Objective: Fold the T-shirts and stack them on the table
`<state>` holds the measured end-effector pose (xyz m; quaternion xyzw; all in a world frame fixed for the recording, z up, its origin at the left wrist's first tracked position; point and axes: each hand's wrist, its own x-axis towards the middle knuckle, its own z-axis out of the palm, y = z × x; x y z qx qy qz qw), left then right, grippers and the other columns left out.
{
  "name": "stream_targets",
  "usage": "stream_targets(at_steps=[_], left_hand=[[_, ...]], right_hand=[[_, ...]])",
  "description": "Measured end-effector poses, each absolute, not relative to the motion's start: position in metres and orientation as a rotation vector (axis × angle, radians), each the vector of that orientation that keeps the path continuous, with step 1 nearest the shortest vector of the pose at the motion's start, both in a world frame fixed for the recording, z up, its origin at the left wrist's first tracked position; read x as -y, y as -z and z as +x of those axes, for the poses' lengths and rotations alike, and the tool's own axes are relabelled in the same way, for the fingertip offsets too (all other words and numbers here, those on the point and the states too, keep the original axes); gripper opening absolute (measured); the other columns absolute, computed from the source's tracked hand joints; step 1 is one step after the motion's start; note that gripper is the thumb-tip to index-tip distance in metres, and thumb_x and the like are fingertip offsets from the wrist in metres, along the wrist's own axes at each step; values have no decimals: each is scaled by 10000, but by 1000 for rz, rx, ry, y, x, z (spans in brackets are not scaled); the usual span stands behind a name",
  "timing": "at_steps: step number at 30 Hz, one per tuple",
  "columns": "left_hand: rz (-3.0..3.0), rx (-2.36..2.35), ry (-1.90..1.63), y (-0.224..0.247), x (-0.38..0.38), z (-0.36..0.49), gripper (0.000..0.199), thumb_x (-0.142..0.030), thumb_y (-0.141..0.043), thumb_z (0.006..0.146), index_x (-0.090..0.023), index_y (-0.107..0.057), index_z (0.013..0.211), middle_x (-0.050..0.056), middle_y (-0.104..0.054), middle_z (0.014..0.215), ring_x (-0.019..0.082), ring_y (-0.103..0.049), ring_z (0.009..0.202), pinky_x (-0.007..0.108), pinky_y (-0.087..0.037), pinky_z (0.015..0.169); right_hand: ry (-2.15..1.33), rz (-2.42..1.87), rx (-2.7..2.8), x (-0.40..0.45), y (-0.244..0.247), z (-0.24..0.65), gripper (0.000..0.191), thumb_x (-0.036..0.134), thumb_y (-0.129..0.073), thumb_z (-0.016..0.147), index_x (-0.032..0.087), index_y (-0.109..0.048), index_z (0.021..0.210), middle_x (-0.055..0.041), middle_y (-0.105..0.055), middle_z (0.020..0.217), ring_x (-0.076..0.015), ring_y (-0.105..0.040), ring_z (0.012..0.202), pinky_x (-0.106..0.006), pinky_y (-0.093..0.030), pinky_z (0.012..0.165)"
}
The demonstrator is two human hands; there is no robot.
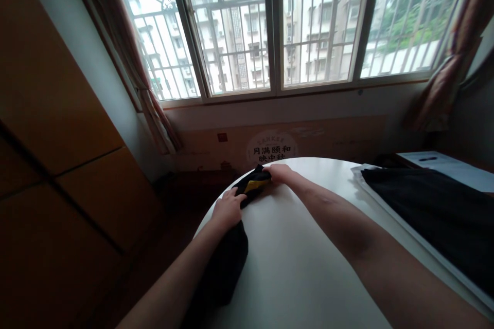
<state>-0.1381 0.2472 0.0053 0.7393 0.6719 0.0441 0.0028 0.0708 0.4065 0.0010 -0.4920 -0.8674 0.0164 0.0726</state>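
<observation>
A black garment [230,267] with a yellow patch lies along the left edge of the white table [287,247]; I cannot make out what kind of garment it is. My left hand [228,209] grips its middle, thumb and fingers bent over the cloth. Farther off, close to the table's far edge, my right hand [278,173] is closed on the upper end near the yellow patch. Between the two hands the cloth is bunched into a narrow strip. Below my left hand the rest spreads down toward me, partly behind my forearm.
On the table's right side, black fabric [428,216] lies flat over a white sheet-like layer [409,236]. A side surface [455,167] with papers stands beyond it. A wooden cabinet [57,164] rises at the left. Barred windows [239,36] with curtains stand ahead, above a printed banner [332,139].
</observation>
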Motion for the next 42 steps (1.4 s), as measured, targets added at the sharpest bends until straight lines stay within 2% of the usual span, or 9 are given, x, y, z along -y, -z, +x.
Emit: stream_targets(at_steps=[5,8,13,16,19,28,34,37,42], left_hand=[[2233,-2192,-194,-8,-260,-167,516,-113,-436,863,-238,-664,1308,109,-417,1549,305,-437,1372,427,-391,1117],[2234,-2156,-23,-21,-250,-165,541,-224,-509,879,-240,-565,1417,128,-290,1624,351,-297,1473,494,-337,1155],[2349,-1970,54,-55,-188,-148,606,-516,-553,880,-309,-518,1448,103,-211,1658,339,-162,1529,550,-240,1194],[2166,-1974,128,-58,-142,-143,730,-634,-598,808,-314,-512,1458,80,-121,1681,384,-66,1535,555,-202,1211],[2004,-2021,202,-44,-111,-144,806,-629,-634,772,-295,-475,1488,77,-77,1686,403,-76,1528,541,-199,1222],[2116,-2061,58,-42,-91,-158,406,-55,-441,751,-206,-721,1003,62,-564,1421,219,-566,1284,321,-414,1122],[2044,-1725,124,-80,-88,-192,325,-363,-691,679,-286,-756,988,-12,-487,1516,300,-546,1296,363,-456,1074],[1987,-1597,-47,-96,-147,-200,482,-589,-569,799,-243,-718,1100,28,-690,1263,267,-632,1152,335,-504,976],[1856,-2055,-319,-81,-282,-186,555,-572,-520,885,-71,-701,1043,163,-744,1046,305,-674,1018,328,-517,838]], right_hand=[[-47,-1583,2448,-389,4,51,506,193,-439,936,326,-523,1417,-109,-579,1341,-267,-577,1194,-367,-479,939],[-95,-1665,2397,-381,7,43,603,215,-492,909,321,-419,1498,-141,-508,1430,-301,-530,1260,-445,-458,985],[2,-1473,2487,-358,-3,40,818,265,-676,776,327,-363,1529,-112,-197,1647,-388,-185,1491,-669,-192,1131],[130,-1059,2556,-329,-3,35,727,232,-625,790,307,-433,1487,-87,-298,1612,-321,-316,1436,-535,-271,1145],[100,-1031,2532,-304,5,29,605,204,-536,842,306,-496,1438,-90,-487,1467,-278,-518,1233,-404,-444,972],[2,-1274,2622,-302,5,28,489,245,-564,864,306,-592,1348,-102,-674,1167,-278,-647,1018,-388,-507,829],[-46,-1271,2588,-313,-18,32,236,246,-653,798,265,-733,1019,-50,-714,1096,-273,-661,995,-316,-501,795],[-49,-1375,2473,-320,-23,34,244,275,-626,832,243,-703,1062,-75,-691,1141,-274,-646,1042,-321,-492,832],[-77,-1628,2220,-328,-9,45,360,204,-537,866,188,-603,1220,-142,-655,1184,-281,-632,1066,-353,-487,845]])
